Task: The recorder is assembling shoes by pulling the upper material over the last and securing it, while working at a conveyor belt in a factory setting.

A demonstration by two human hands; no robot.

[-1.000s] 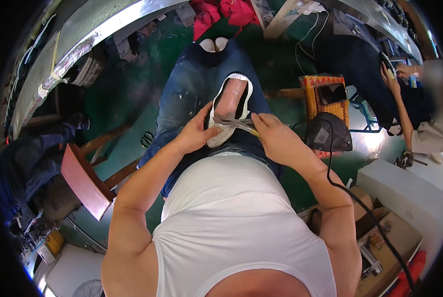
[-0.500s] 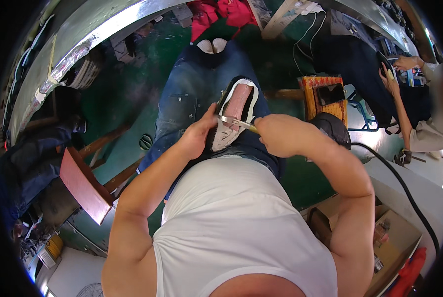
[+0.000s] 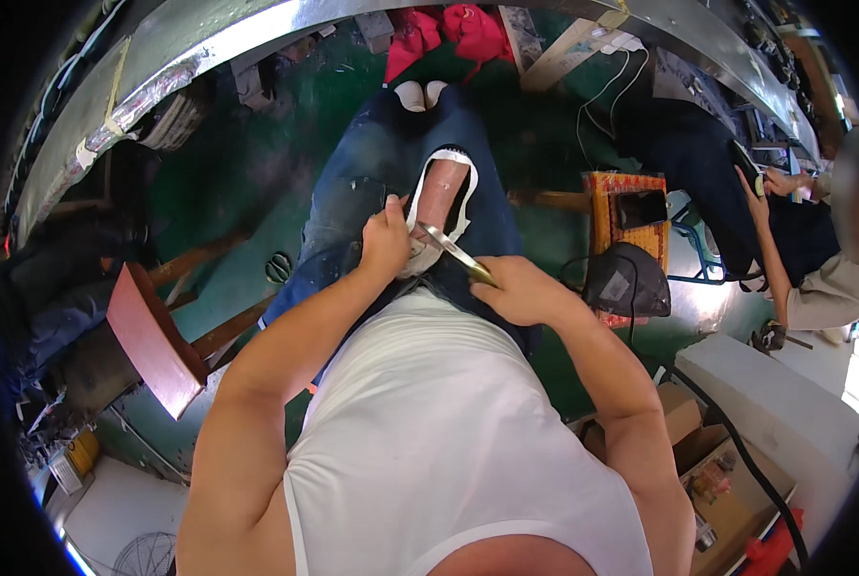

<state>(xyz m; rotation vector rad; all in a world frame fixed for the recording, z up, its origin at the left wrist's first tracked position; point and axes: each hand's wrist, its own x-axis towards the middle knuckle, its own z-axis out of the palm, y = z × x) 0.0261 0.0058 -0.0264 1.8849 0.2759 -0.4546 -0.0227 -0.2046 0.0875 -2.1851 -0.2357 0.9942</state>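
On my lap lies a shoe upper (image 3: 441, 192) on a last, bottom side up. Its reddish insole faces me, and a white rim of folded lining shows around the toe. My left hand (image 3: 386, 240) is closed on the left edge of the upper, near the heel half. In the grip of my right hand (image 3: 520, 290) are metal pincers (image 3: 458, 253) with brass-coloured handles. Their silvery head meets the upper beside my left fingers. What the jaws pinch is too small to make out. My fingers hide part of the heel end.
A metal-edged bench (image 3: 256, 29) curves across the far side. To the right stand an orange woven seat (image 3: 597, 216) with a phone (image 3: 643, 208), and a dark bag (image 3: 631, 278). Another person's hand (image 3: 758, 197) works farther right. A reddish stool (image 3: 156, 336) stands left; open cardboard boxes (image 3: 737, 490) lie lower right.
My right hand and the pincers have moved nearer my body, and the pincers now slant more steeply. The shoe has shifted slightly and tipped. The whole view has shifted a little.
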